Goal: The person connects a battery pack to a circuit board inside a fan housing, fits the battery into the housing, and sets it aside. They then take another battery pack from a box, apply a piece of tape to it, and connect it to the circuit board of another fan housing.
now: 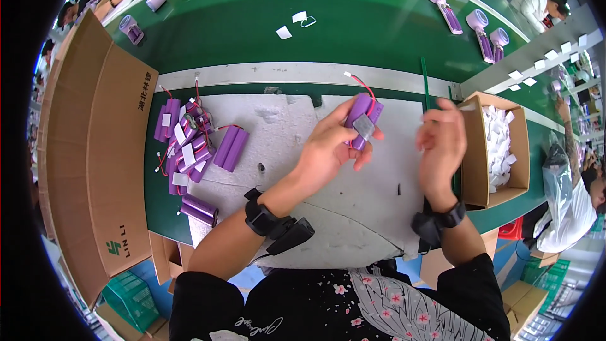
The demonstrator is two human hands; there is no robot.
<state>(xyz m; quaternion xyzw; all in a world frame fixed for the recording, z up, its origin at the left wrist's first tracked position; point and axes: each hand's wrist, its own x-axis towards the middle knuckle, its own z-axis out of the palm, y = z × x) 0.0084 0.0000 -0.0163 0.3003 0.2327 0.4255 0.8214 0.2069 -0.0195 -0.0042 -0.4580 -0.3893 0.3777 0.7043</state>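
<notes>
My left hand [319,151] is closed around a purple battery pack [374,113] over the middle of the pale foam board [353,215]. From the pack's upper end rises a red lead with a white connector, and a grey patch [363,126] lies across its cells beside my thumb. To the right, my right hand [442,142] hovers near the board's right edge, a little blurred. Its fingers are loosely bent and apart, with nothing visible in them. On the board's left side lies a heap of similar purple packs [189,142], several bearing white labels.
A small carton [467,170] of white paper pieces [499,145] stands right of my right hand. A tall cardboard sheet [101,151] walls off the left. Beyond a pale rail [271,74] runs a green belt [240,25] carrying purple-and-white devices [445,9]. Other people work farther off.
</notes>
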